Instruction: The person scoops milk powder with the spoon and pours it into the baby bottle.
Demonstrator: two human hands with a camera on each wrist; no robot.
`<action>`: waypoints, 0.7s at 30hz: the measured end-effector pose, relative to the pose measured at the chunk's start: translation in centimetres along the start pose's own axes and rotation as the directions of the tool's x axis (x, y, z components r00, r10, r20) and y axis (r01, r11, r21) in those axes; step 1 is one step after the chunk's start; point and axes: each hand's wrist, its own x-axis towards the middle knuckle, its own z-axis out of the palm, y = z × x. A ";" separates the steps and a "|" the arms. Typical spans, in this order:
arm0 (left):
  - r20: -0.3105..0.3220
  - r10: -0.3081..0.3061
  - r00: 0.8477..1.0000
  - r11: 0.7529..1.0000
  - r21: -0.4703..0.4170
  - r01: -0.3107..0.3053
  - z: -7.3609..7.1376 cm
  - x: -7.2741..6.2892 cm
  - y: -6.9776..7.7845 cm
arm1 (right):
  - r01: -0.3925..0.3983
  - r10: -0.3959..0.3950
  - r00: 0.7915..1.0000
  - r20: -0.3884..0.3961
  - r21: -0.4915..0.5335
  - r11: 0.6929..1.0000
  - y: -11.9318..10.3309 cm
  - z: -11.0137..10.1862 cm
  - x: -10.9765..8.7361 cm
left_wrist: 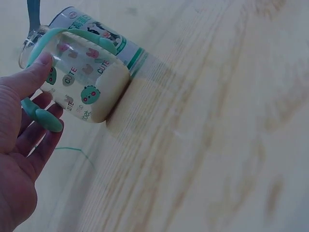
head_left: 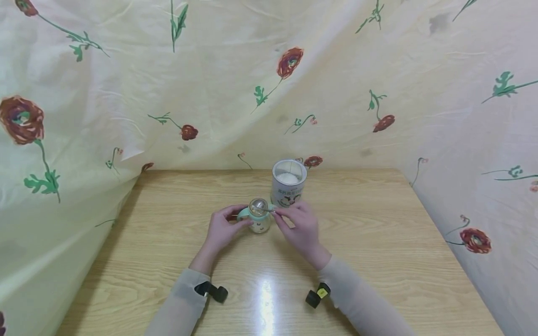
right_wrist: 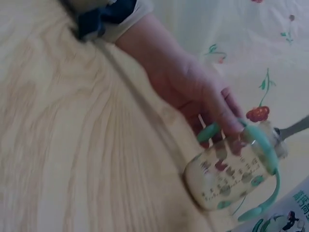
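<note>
A clear baby bottle [head_left: 260, 227] with mint-green handles and printed cartoon faces stands uncapped on the table, with pale contents in its bottom. My left hand [head_left: 222, 228] holds it from the left, thumb against the bottle's side and fingers by one handle [left_wrist: 48, 119]. Between thumb and fingers, my right hand [head_left: 300, 228] pinches the handle of a metal spoon [head_left: 259, 204], whose bowl is over the bottle's mouth. Whether the spoon holds anything is unclear. Just behind sits an open milk powder can [head_left: 280, 192] with white powder inside.
The wooden table [head_left: 361, 219] reaches back to a cream cloth [head_left: 227, 84] with red flowers, which hangs behind and along both sides. Each sleeved wrist wears a dark strap with a small camera [head_left: 219, 294].
</note>
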 end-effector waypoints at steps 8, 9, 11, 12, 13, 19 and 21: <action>0.006 0.031 0.999 1.000 -0.002 -0.031 -0.1 0.1 -0.1 | 0.278 -0.277 0.960 0.029 -0.081 0.957 0.5 0.0 0.3; 0.005 0.031 1.000 1.000 -0.001 -0.031 -0.1 0.1 -0.1 | 0.293 -0.292 0.956 0.030 -0.088 0.952 0.5 0.0 0.3; 0.005 0.032 0.999 0.999 -0.001 -0.032 -0.1 0.1 -0.2 | 0.318 -0.316 0.948 0.031 -0.092 0.944 0.6 0.0 0.4; 0.005 0.033 0.999 0.999 -0.001 -0.033 -0.1 0.1 -0.2 | 0.328 -0.327 0.945 0.030 -0.097 0.940 0.6 0.0 0.4; 0.006 0.035 0.999 0.999 -0.004 -0.035 -0.1 0.1 -0.2 | 0.339 -0.338 0.941 0.030 -0.102 0.935 0.6 0.0 0.5; 0.005 0.036 0.999 0.999 -0.014 -0.036 -0.1 0.2 -0.2 | 0.434 -0.438 0.899 -0.003 -0.131 0.891 0.9 0.0 0.5; 0.002 0.032 0.999 0.999 -0.012 -0.032 -0.2 0.3 -0.3 | 0.463 -0.469 0.883 -0.008 -0.140 0.875 1.0 0.0 0.5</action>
